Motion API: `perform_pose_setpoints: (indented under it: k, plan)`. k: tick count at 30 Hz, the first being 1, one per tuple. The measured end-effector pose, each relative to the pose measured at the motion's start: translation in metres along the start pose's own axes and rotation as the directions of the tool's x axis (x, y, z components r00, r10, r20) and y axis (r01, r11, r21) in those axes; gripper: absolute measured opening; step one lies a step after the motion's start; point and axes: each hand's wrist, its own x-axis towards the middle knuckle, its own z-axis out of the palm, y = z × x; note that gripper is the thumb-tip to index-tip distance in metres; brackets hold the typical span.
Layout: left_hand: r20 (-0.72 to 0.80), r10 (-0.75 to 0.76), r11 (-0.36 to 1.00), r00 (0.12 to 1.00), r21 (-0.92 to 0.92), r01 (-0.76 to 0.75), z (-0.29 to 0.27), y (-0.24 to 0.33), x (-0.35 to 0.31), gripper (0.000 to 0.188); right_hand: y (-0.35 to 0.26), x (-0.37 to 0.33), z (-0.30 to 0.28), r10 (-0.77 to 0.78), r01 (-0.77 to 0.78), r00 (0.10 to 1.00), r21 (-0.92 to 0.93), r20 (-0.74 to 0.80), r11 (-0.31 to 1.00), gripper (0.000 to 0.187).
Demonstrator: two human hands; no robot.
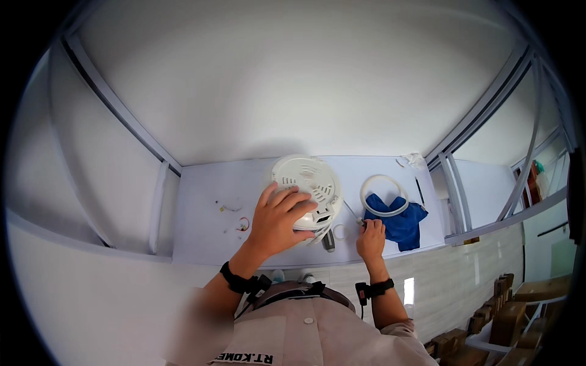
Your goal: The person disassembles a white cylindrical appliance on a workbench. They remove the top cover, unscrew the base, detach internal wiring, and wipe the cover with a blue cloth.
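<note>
My left hand is spread over the vented underside of a round white appliance, fingers on its face and thumb at its near edge. The appliance is tilted above the table. My right hand has thumb and fingers pinched on a slim rod-like thing that points toward the appliance; its kind is too small to tell. Beneath the appliance's near edge lies a grey-handled tool, partly hidden. A small white ring rests between that tool and my right hand.
A large white ring lies on a blue cloth at the right. Small wired parts are scattered on the white table at the left. A thin black stick and a crumpled white piece lie far right. Metal frames stand on both sides.
</note>
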Motion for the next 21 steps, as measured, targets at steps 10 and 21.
perform_pose_setpoints:
  k: [10, 21]
  plan:
    - [-0.062, -0.005, 0.999, 0.998, 0.048, 0.008, 0.01, -0.008, -0.002, 0.065, -0.065, -0.013, -0.165, -0.108, 0.098, 0.994, 0.594, -0.019, 0.799, 0.025]
    - [-0.041, 0.046, 0.999, 0.998, 0.005, -0.046, 0.004, -0.001, 0.013, 0.065, -0.115, -0.055, -0.221, -0.095, -0.004, 0.989, 0.66, 0.113, 0.751, 0.028]
